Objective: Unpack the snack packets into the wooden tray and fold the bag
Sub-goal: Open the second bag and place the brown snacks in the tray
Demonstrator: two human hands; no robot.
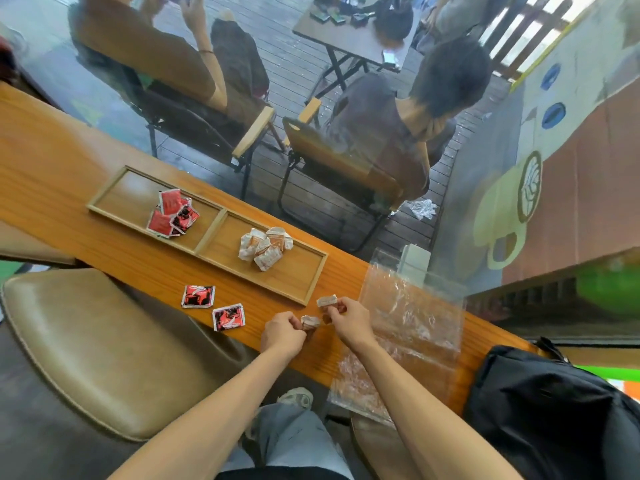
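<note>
A two-compartment wooden tray (313, 278) lies on the counter. Its left compartment holds a pile of red packets (172, 213); its right one holds several white-and-orange packets (265, 247). Two red packets (198, 296) (228, 317) lie loose on the counter in front of the tray. My left hand (282, 332) pinches a white packet (309, 322). My right hand (351, 320) pinches another white packet (327, 302). Both hands hover just in front of the tray's right end. The clear plastic bag (405, 327) lies flat on the counter, right of my right hand.
The narrow wooden counter (69, 202) runs along a glass pane. A black backpack (554, 403) sits at its right end. A tan padded stool (90, 341) stands to my left. Beyond the glass, two people sit on folding chairs by a small table.
</note>
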